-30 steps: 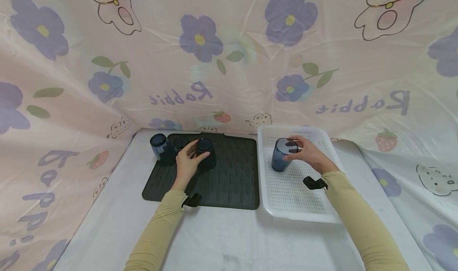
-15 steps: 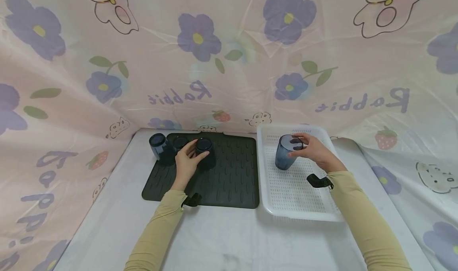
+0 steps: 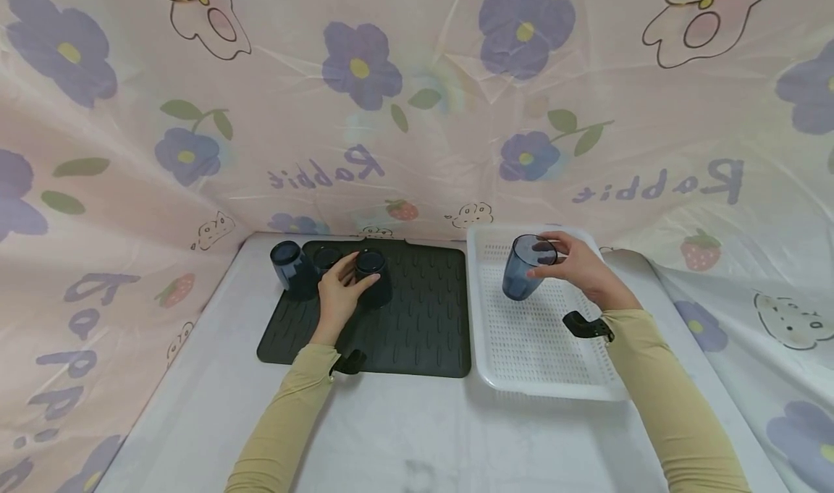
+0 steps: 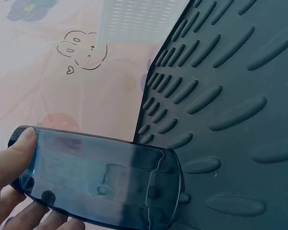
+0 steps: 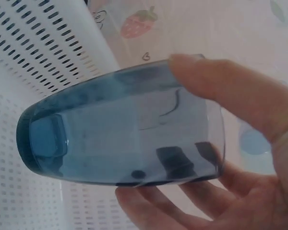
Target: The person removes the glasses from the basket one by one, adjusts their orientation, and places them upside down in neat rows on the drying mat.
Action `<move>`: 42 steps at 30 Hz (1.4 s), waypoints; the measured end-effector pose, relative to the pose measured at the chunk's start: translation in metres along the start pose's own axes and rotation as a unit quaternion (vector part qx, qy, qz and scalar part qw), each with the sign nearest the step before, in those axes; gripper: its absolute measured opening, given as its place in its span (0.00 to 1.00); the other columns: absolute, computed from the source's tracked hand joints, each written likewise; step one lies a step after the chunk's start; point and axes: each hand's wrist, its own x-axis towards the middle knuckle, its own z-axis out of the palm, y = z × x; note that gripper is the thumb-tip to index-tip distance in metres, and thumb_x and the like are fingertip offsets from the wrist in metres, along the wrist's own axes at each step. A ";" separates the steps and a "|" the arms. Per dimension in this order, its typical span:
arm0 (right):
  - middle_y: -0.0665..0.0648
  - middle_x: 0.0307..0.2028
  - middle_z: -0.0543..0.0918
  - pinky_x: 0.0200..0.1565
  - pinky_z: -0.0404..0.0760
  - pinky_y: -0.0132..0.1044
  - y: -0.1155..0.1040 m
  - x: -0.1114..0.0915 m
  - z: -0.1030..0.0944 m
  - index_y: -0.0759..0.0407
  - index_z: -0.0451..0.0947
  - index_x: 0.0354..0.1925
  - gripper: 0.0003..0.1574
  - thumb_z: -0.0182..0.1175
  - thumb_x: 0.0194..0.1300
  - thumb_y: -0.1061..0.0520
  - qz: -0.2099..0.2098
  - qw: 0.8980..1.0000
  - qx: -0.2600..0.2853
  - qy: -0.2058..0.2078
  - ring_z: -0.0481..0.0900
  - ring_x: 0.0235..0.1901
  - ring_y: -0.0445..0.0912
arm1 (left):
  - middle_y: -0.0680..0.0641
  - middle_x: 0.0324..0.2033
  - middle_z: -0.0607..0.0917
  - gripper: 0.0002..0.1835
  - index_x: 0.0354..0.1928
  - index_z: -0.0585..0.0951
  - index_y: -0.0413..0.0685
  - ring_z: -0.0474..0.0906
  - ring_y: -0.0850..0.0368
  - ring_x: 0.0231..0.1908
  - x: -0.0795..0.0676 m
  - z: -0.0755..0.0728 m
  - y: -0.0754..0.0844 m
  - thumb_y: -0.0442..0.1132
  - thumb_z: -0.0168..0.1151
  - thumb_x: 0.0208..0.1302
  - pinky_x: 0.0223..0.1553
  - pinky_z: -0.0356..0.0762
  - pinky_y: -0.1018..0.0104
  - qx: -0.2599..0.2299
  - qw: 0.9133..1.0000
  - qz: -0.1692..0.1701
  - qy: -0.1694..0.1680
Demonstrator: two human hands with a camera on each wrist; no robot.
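My left hand (image 3: 337,297) grips an upside-down dark blue glass (image 3: 375,287) on the black ridged mat (image 3: 423,334), thumb on one side and fingers on the other near its base. In the left wrist view the mouth of that glass (image 4: 101,177) meets the mat. Over the white perforated basket (image 3: 554,390), my right hand (image 3: 584,270) holds a second blue glass (image 3: 520,270), mouth up and slightly tilted. The right wrist view has thumb and fingers around the rim end of this see-through glass (image 5: 110,129), its thick base toward the basket.
Two more dark glasses stand upside down at the mat's back left: an outer glass (image 3: 295,272) and one (image 3: 326,258) partly behind my left hand. A printed curtain (image 3: 430,160) rises directly behind mat and basket. White table cloth (image 3: 404,435) spreads in front.
My right hand has carried its glass a little to the right and farther back over the basket, tilting it slightly. The left hand and its glass have stayed put.
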 end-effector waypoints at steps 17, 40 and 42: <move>0.66 0.68 0.61 0.45 0.75 0.28 -0.019 -0.010 -0.002 0.60 0.50 0.73 0.55 0.71 0.56 0.60 -0.023 0.999 0.027 0.017 0.64 0.63 0.59 | 0.42 0.57 0.77 0.35 0.63 0.75 0.46 0.72 0.49 0.59 0.001 0.000 0.003 0.41 0.75 0.52 0.59 0.70 0.53 -0.001 1.000 0.001 0.001; 0.69 0.64 0.64 0.44 0.79 0.29 -0.044 -0.011 0.013 0.62 0.52 0.72 0.51 0.69 0.57 0.65 -0.054 0.992 0.114 0.018 0.74 0.53 0.49 | 0.41 0.59 0.75 0.36 0.64 0.74 0.46 0.71 0.48 0.60 0.002 -0.003 0.008 0.42 0.75 0.51 0.59 0.70 0.53 -0.009 1.000 -0.019 -0.022; 0.68 0.64 0.64 0.44 0.79 0.30 -0.045 -0.010 0.015 0.61 0.52 0.72 0.51 0.69 0.57 0.66 -0.053 0.991 0.121 0.016 0.75 0.52 0.47 | 0.41 0.59 0.75 0.36 0.64 0.73 0.46 0.71 0.48 0.60 0.003 -0.004 0.008 0.42 0.75 0.51 0.59 0.70 0.54 -0.003 1.000 -0.021 -0.022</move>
